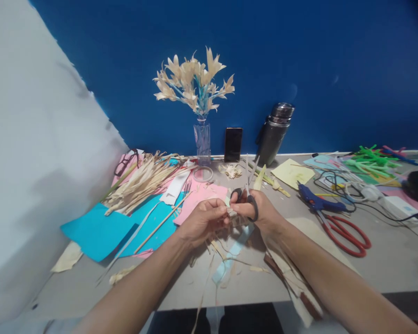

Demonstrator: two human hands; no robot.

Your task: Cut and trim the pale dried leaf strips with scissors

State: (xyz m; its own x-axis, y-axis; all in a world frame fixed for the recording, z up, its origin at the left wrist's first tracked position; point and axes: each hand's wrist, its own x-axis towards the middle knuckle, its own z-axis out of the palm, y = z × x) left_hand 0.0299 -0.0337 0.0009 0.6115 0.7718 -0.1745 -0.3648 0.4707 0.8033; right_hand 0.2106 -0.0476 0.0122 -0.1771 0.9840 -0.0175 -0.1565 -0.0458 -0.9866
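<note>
My left hand [207, 218] is closed, thumb and fingers pinching a small pale strip [230, 211] that looks like dried husk. Close against it, my right hand [261, 208] holds black-handled scissors [253, 208], blades pointing up and away from me. The right fingertips also meet at the pale strip, so both hands touch or nearly touch there. Beneath the hands lie thin husk scraps and a light blue paper strip [231, 255]. Beyond them, a small pile of pale curled pieces [232, 170] rests near the wall.
A bottle [202, 139] holds husk flowers [195, 76] at the back, beside a phone [233, 144] and a leaning flask [275, 134]. Left are dried husks [142, 181] and blue paper [99, 232]. Right lie a blue glue gun [316, 199], red-handled scissors [348, 236] and cables [355, 197].
</note>
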